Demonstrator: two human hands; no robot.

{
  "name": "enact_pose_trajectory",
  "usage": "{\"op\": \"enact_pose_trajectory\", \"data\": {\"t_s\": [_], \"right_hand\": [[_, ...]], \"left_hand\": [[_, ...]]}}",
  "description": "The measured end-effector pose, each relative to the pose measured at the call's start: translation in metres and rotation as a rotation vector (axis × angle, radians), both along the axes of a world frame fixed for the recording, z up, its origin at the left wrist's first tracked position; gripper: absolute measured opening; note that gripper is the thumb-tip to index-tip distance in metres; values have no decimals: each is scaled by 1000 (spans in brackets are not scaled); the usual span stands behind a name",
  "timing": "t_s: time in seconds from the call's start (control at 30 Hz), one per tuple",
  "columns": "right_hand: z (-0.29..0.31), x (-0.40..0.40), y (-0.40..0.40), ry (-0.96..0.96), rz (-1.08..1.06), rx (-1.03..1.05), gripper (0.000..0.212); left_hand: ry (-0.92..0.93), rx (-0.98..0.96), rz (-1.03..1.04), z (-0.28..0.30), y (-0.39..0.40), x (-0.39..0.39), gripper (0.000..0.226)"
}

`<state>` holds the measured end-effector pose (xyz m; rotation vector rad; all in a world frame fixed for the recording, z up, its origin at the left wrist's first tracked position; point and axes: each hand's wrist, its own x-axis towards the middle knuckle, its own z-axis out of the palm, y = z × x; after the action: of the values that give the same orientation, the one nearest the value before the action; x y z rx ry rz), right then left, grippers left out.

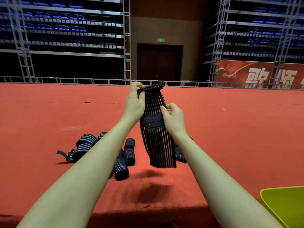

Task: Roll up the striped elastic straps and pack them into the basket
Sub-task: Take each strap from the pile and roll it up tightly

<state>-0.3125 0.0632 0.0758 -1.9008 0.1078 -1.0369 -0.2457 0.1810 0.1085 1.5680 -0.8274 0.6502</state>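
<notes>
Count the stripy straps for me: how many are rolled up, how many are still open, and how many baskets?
Rolled straps showing on the red cloth: about 6; some are partly hidden
Open strap held up by both hands: 1
Green basket: 1
Total: about 8

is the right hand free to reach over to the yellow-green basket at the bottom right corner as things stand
Probably not yet: the right hand pinches the hanging black striped elastic strap, which the left hand grips too. Nothing lies on the red carpet toward the yellow-green basket.
</notes>
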Motion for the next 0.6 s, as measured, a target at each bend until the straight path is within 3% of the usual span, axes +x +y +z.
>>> {"op": "enact_pose_trajectory", "data": {"t_s": [0.17,0.23,0.4,0.6], "right_hand": [[-23,5,-1,56,-101,-133,7],[-30,8,0,45,-93,-129,16],[-25,8,7,40,110,95,32],[-19,7,6,12,162,190,10]], "left_hand": [[100,-67,64,-6,8,5,5],[135,-32,84,-12,12,6,4],[254,21,11,-28,15,5,5],[294,42,-37,-35,20,0,8]]}}
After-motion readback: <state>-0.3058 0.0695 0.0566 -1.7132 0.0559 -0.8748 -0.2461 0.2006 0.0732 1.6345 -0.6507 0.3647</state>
